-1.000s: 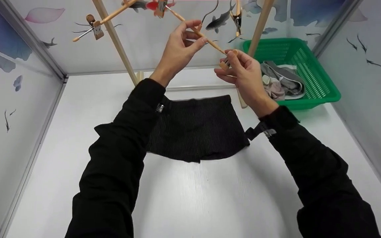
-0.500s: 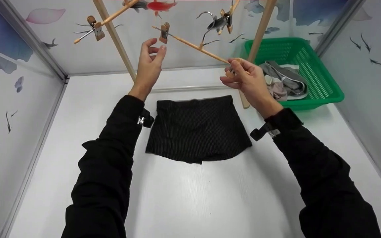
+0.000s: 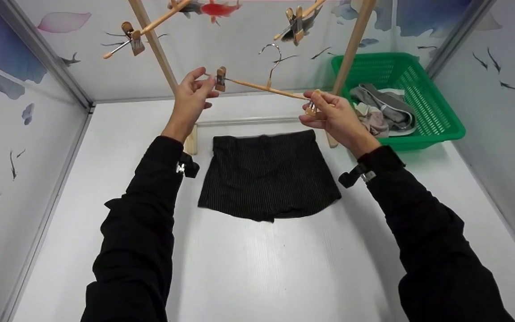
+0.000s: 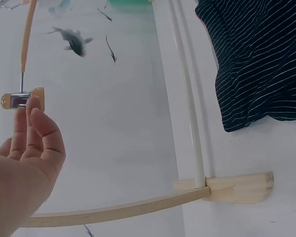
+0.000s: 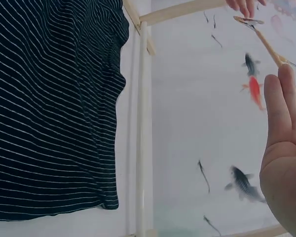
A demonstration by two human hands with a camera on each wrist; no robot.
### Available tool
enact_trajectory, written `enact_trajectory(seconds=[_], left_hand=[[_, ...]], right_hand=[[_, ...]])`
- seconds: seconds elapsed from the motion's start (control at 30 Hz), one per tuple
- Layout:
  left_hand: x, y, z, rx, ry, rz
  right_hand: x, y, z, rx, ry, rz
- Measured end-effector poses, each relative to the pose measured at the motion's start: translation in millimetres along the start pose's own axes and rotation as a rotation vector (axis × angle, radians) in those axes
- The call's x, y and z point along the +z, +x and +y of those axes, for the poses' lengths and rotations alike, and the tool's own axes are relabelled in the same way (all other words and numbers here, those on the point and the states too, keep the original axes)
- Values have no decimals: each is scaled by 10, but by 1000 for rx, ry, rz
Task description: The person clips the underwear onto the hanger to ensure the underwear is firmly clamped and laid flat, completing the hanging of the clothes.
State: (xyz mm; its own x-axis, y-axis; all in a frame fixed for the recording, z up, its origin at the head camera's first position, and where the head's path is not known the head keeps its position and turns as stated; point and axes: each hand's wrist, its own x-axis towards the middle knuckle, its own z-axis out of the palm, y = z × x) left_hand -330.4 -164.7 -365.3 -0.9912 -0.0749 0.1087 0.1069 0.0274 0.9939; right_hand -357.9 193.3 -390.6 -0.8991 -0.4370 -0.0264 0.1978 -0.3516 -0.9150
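Observation:
A wooden clip hanger (image 3: 257, 86) with a metal hook is held up over the table between both hands. My left hand (image 3: 189, 103) pinches its left end, just outside the left clip (image 3: 221, 79). In the left wrist view, the left hand's (image 4: 34, 148) fingertips overlap that clip (image 4: 20, 100). At the other end, my right hand (image 3: 335, 116) grips the right clip (image 3: 311, 108) between thumb and fingers. Dark pinstriped shorts (image 3: 268, 176) lie flat on the table below, waistband towards the rack, touched by neither hand.
A wooden rack (image 3: 349, 49) stands at the back, with other clip hangers (image 3: 163, 18) hanging from it. Behind the right hand is a green basket (image 3: 452, 120) containing grey and beige clothes (image 3: 387, 107). Patterned panels enclose the white table (image 3: 248, 268).
The hanger has come down and off the rack, its hook now free. My left hand let go of its middle, moved left and took its left end. The right hand kept its clip.

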Motion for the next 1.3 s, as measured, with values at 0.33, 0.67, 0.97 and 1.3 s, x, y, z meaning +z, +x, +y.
enact_trajectory(seconds=[0.33,0.67,0.97,1.3], left_hand=[[-62,-2,-159,-100,9,-48],[-104,-6,-378,-133,43,-120],[18,12,-715,-208,118,-155],[95,28,-1017,-338,146,-112]], right_hand=[[-93,54,69,88,-22,-92],[-232,238,179,147,-70,66],[-348,392,452,194,-238,235],[-457,440,691,328,-323,260]])
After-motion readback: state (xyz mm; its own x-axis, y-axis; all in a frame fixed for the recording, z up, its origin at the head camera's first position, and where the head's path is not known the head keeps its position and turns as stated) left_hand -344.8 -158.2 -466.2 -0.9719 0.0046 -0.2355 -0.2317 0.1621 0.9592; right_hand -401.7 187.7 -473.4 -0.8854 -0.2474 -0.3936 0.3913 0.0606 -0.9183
